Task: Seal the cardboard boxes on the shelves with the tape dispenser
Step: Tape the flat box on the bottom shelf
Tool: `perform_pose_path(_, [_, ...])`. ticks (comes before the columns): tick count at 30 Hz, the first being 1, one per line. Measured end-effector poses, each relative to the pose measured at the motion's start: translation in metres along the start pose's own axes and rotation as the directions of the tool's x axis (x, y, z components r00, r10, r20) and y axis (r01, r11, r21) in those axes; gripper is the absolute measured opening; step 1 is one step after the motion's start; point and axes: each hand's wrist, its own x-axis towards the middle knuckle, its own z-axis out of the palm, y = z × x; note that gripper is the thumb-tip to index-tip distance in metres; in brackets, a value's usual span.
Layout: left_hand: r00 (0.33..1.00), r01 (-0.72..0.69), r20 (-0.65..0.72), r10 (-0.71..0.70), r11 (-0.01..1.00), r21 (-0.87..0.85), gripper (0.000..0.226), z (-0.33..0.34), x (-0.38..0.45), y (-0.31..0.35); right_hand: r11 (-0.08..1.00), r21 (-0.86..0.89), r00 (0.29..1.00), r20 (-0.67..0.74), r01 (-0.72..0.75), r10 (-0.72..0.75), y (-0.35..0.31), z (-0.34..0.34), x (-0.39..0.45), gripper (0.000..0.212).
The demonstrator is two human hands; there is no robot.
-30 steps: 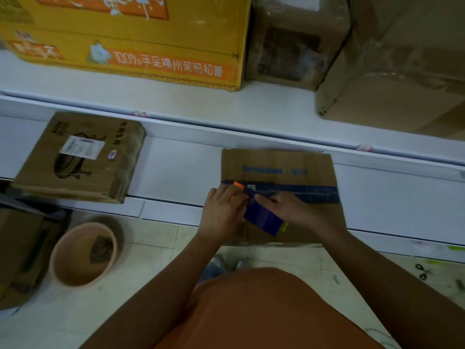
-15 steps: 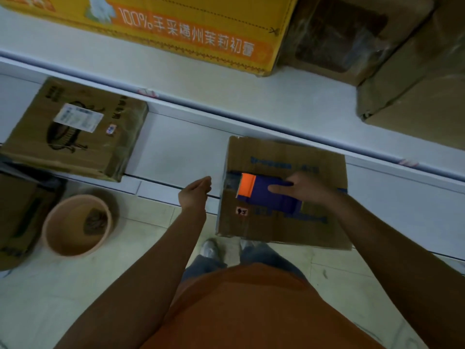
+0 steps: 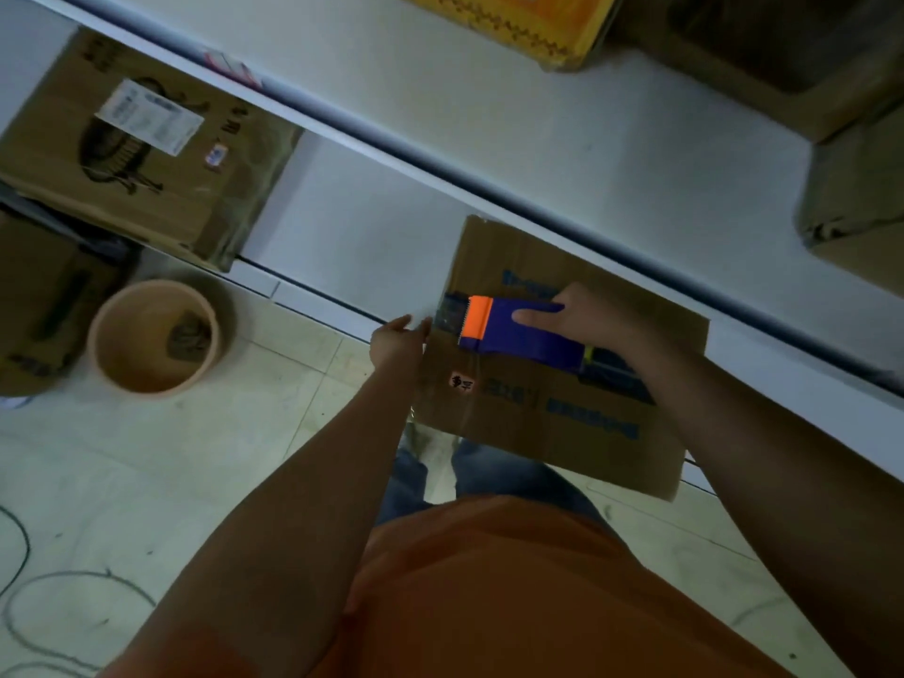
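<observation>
A flat brown cardboard box (image 3: 548, 423) with blue print lies on the lower white shelf (image 3: 352, 237), hanging over its front edge. A strip of dark blue tape (image 3: 617, 375) runs along its top seam. My right hand (image 3: 587, 318) grips the blue tape dispenser (image 3: 518, 332) with the orange front, which sits on the seam near the box's left end. My left hand (image 3: 397, 341) rests against the box's left edge with its fingers relaxed.
Another brown box (image 3: 127, 144) with a white label sits to the left on the same shelf. The upper shelf (image 3: 538, 124) carries a yellow box (image 3: 528, 26) and brown boxes (image 3: 861, 188). A round tan tub (image 3: 154, 335) and a box (image 3: 34, 305) stand on the tiled floor.
The left hand let go of the dispenser, moved left, then came to the box's left edge. The right hand slid the dispenser left along the seam. The view has tilted.
</observation>
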Motion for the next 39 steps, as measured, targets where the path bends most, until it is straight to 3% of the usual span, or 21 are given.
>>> perform_pose_path(2, [0.994, 0.01, -0.107, 0.023, 0.955, 0.296, 0.083, 0.001, 0.001, 0.002, 1.0, -0.012, 1.0, 0.022, 0.005, -0.005, -0.002, 0.0, 0.0, 0.044])
perform_pose_path(3, [0.98, -0.013, -0.18, 0.085, 0.93, 0.367, 0.085, 0.0, -0.001, 0.004, 1.0, -0.013, 0.999, 0.029, 0.015, -0.015, -0.002, -0.001, -0.001, 0.042])
perform_pose_path(5, [0.92, -0.215, -0.222, 0.323, 0.889, 0.403, 0.067, -0.001, -0.008, 0.008, 1.0, -0.003, 0.999, 0.047, 0.015, -0.015, -0.006, -0.003, -0.006, 0.039])
perform_pose_path(7, [0.861, -0.446, -0.069, 0.504, 0.813, 0.375, 0.048, 0.008, -0.014, 0.011, 1.0, 0.01, 0.998, 0.064, 0.003, -0.003, -0.012, -0.007, -0.014, 0.039])
perform_pose_path(10, [0.866, -0.499, 0.247, 0.435, 0.777, 0.384, 0.05, 0.023, -0.015, 0.007, 1.0, -0.006, 0.995, 0.094, 0.027, -0.027, -0.013, -0.008, -0.015, 0.04])
perform_pose_path(12, [0.87, -0.486, 0.306, 0.386, 0.777, 0.401, 0.055, 0.025, -0.006, 0.002, 1.0, -0.001, 0.994, 0.108, 0.025, -0.025, -0.015, -0.009, -0.016, 0.041])
perform_pose_path(17, [0.819, -0.56, 0.381, 0.43, 0.744, 0.364, 0.051, 0.018, 0.004, -0.006, 1.0, 0.006, 0.996, 0.085, -0.019, 0.018, -0.001, -0.007, -0.006, 0.042])
perform_pose_path(24, [0.791, -0.612, 0.342, 0.507, 0.653, 0.447, 0.055, 0.011, 0.011, -0.016, 0.995, -0.09, 0.999, 0.02, 0.033, -0.031, 0.052, -0.008, 0.001, 0.069])
perform_pose_path(28, [0.767, -0.633, 0.321, 0.555, 0.575, 0.518, 0.053, 0.006, 0.005, -0.025, 0.987, -0.152, 0.995, -0.088, -0.059, 0.046, 0.154, -0.042, -0.052, 0.06])
perform_pose_path(31, [0.787, -0.588, 0.266, 0.557, 0.547, 0.595, 0.057, 0.014, 0.003, -0.021, 0.965, -0.157, 0.973, -0.13, -0.212, 0.193, 0.233, -0.061, -0.085, 0.088])
perform_pose_path(33, [0.818, -0.527, 0.206, 0.538, 0.555, 0.643, 0.06, 0.02, 0.001, -0.016, 0.976, -0.13, 0.979, -0.124, -0.176, 0.16, 0.261, -0.06, -0.088, 0.105])
perform_pose_path(39, [0.875, -0.399, 0.106, 0.472, 0.58, 0.71, 0.06, 0.032, 0.009, -0.006, 0.995, -0.058, 0.988, -0.136, -0.075, 0.067, 0.279, -0.067, -0.096, 0.061])
